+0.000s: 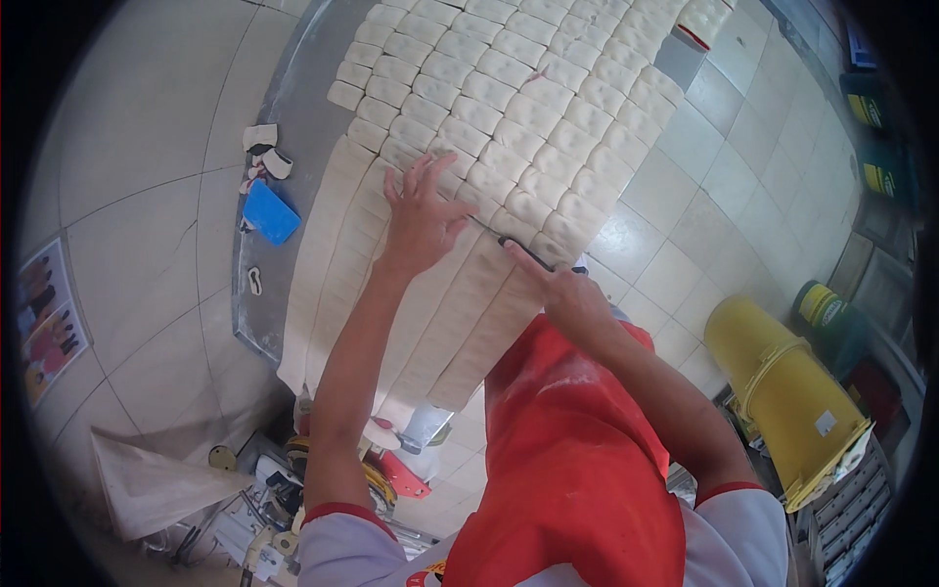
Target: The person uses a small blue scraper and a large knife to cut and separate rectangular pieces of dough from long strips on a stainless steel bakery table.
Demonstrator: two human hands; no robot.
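Note:
Long pale strips of dough (337, 249) run side by side toward me on a metal table (293, 108). Beyond them, rows of small cut dough pieces (504, 98) cover the far part. My left hand (425, 220) rests over the strips at the border with the cut rows, fingers spread, holding nothing. In my right hand (577, 298) is a knife (518, 248) with a dark handle, the index finger stretched along it. Its thin blade lies across the strips, pointing left toward my left thumb; the tip ends close to that thumb.
A blue plastic scraper (271, 212) lies near the table's left edge beside several dough scraps (262, 147). Tools and equipment (269, 499) stand below left. To the right, a yellow bin (768, 362) and several dark green buckets (827, 308) stand on the tiled floor (685, 205).

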